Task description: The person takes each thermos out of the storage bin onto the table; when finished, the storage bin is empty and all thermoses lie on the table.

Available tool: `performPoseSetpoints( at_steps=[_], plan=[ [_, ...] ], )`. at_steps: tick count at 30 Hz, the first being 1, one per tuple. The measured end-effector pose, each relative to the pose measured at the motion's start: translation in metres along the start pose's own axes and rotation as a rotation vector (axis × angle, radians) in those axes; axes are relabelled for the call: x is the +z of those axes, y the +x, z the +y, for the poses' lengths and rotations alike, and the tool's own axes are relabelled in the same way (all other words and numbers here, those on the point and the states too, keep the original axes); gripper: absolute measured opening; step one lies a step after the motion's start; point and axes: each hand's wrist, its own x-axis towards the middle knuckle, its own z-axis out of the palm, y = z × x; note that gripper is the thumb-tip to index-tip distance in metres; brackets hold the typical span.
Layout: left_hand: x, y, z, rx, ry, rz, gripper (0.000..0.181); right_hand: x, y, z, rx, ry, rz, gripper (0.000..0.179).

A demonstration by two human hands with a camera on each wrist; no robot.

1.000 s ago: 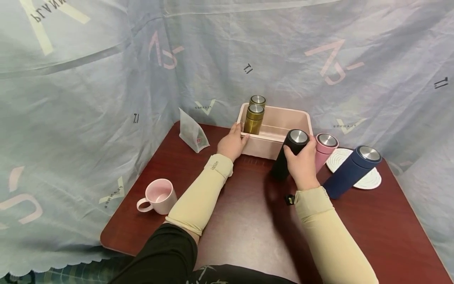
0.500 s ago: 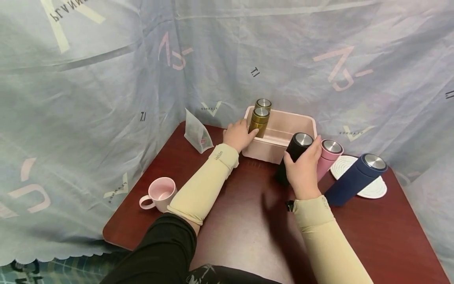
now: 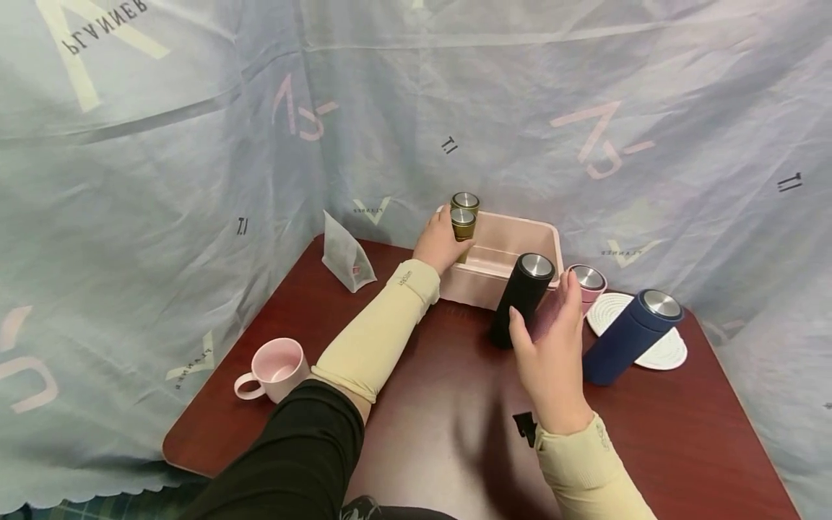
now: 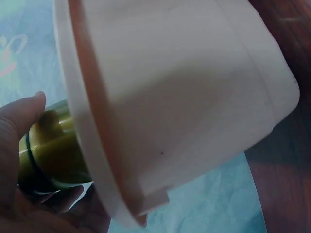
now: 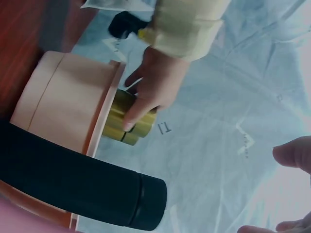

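Note:
My left hand [image 3: 438,244] reaches over the left side of a pink plastic bin [image 3: 469,290] and grips the nearer of two gold thermoses [image 3: 463,232] standing in it. In the left wrist view, thumb and fingers curl round that thermos [image 4: 56,153] near its lid. The other gold thermos [image 3: 465,200] stands just behind. A black thermos [image 3: 520,300] stands upright on the table before the bin. My right hand [image 3: 552,365] is apart from it, thumb and fingers spread, nothing held. In the right wrist view the black thermos [image 5: 82,179] overlaps the bin.
To the right stand a pink thermos [image 3: 590,283], partly hidden, and a blue thermos [image 3: 627,338] by a white woven mat [image 3: 666,352]. At the left are a pink mug [image 3: 281,370] and an upright pale pouch [image 3: 347,254]. Printed cloth [image 3: 403,108] hangs behind the table.
My right hand has let go of the black thermos and drawn back toward me. My left hand has moved from the bin's rim onto the nearer gold thermos.

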Motion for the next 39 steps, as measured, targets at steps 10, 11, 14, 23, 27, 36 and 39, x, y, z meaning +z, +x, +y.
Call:
performPoseSetpoints(
  at_steps=[10, 11, 14, 23, 27, 36, 39],
  plan=[
    [-0.007, -0.002, -0.006, 0.009, -0.071, 0.016, 0.09, -0.009, -0.01, -0.016, -0.059, 0.133, 0.036, 0.086],
    [-0.009, -0.003, -0.005, 0.008, -0.077, 0.018, 0.09, -0.01, -0.01, -0.019, -0.06, 0.135, 0.038, 0.085],
    [-0.017, -0.005, -0.002, 0.009, -0.104, 0.033, 0.088, -0.016, -0.011, -0.034, -0.061, 0.148, 0.044, 0.081],
    [-0.058, -0.022, 0.023, 0.06, -0.174, 0.122, 0.087, -0.024, -0.011, -0.035, -0.033, 0.204, 0.064, 0.081],
    [-0.079, -0.035, 0.038, 0.111, -0.194, 0.16, 0.088, -0.023, -0.012, -0.017, -0.02, 0.205, 0.063, 0.087],
    [-0.124, -0.085, 0.066, 0.207, -0.293, 0.227, 0.09, -0.028, -0.016, -0.013, -0.017, 0.212, 0.069, 0.088],
    [-0.13, -0.108, 0.067, 0.227, -0.317, 0.25, 0.09, -0.03, -0.017, -0.014, -0.021, 0.2, 0.071, 0.09]
  ],
)
